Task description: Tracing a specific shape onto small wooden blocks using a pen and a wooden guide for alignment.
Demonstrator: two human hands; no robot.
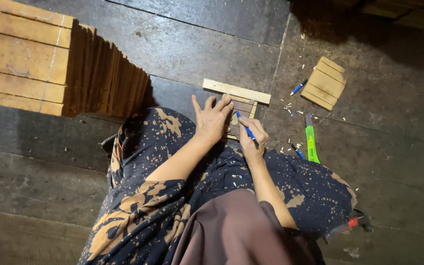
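Floor: dark wooden floor [50, 167], bare to the left of the lap.
Left hand [213, 119]: spread flat, fingers pressing the slat panel [242, 109].
Right hand [252, 140]: closed round a blue pencil [245, 127], tip on the panel.
Right side: green cutter [311, 142]; two loose blue pencils.
Far: pale strip [236, 91]; second panel [325, 83]; slat stack [50, 64] far left.

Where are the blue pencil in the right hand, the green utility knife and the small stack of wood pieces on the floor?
blue pencil [245, 128], head view, middle of its shaft.
green utility knife [311, 143], head view, middle of its green handle.
small stack of wood pieces [325, 83], head view, centre of its top face.
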